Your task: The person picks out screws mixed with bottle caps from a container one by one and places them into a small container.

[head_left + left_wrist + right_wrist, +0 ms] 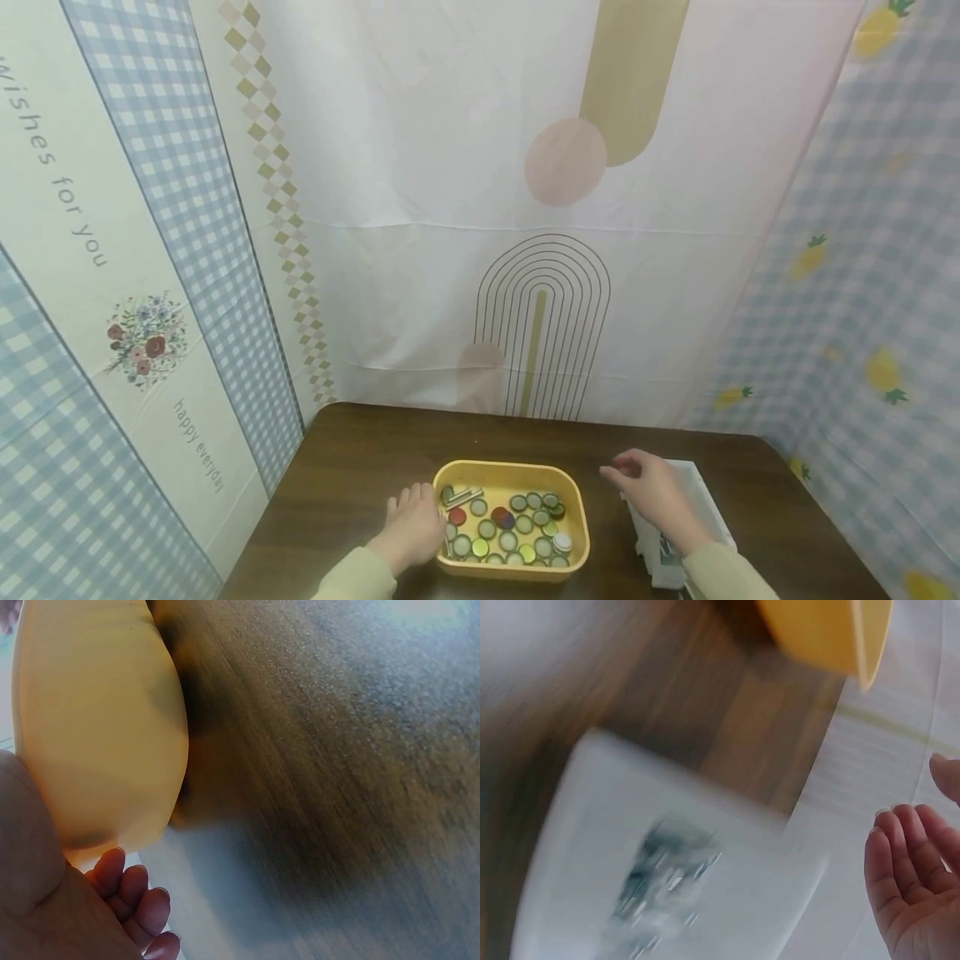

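A yellow plastic bin (512, 572) on the table holds many bottle caps and, at its left end, some slim silvery pieces. My left hand (414, 527) rests against the bin's left end. In the left wrist view its fingers (135, 885) hang loosely bent by the bin's corner; the thumb's tip is out of sight. To the right stands a white tray (708, 496) containing blurred shiny metal pieces (664, 881). Over the tray, my right hand (651, 485) hovers with thumb and fingers apart. Nothing shows in its palm (926, 900).
The dark wooden table (360, 450) bears both containers, with a gap between them. Behind it hangs a white patterned cloth (420, 317). Checked cloths close in both sides.
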Available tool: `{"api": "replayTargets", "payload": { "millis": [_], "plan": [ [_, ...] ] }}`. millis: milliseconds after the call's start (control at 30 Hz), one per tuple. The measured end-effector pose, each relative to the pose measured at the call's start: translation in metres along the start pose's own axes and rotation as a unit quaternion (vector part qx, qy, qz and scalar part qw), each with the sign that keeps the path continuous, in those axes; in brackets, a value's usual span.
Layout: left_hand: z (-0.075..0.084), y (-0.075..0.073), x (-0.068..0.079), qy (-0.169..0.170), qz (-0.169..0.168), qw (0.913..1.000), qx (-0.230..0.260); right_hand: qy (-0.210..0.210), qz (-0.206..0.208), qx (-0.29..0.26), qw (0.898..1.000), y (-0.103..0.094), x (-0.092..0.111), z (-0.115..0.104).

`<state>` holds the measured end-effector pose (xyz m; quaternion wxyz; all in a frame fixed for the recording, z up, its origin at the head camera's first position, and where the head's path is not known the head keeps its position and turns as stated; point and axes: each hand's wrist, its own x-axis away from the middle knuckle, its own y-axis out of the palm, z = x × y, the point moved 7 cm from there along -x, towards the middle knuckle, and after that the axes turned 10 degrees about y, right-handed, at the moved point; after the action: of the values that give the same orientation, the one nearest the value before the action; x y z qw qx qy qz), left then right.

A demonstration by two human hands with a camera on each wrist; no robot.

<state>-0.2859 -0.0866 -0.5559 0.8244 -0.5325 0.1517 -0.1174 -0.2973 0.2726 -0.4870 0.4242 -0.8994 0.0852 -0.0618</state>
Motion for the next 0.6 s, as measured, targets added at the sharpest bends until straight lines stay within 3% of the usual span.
{"api": "replayTargets", "payload": {
  "millis": [233, 367, 500, 600],
  "plan": [
    [0.000, -0.002, 0.001, 0.001, -0.004, 1.0000, 0.006, -0.059, -0.008, -0.021, 0.998, 0.045, -0.002, -0.058],
    [0.002, -0.005, 0.002, 0.003, -0.001, 1.0000, 0.007, -0.096, -0.054, -0.036, 0.993, 0.078, 0.000, -0.085],
    [0.002, -0.004, 0.001, 0.004, 0.006, 1.0000, 0.006, -0.152, -0.114, -0.036, 0.981, 0.111, 0.004, -0.106],
    [0.001, -0.003, 0.001, 0.002, 0.011, 0.9999, 0.004, -0.196, -0.132, -0.014, 0.972, 0.134, 0.010, -0.120]
  ]
}}
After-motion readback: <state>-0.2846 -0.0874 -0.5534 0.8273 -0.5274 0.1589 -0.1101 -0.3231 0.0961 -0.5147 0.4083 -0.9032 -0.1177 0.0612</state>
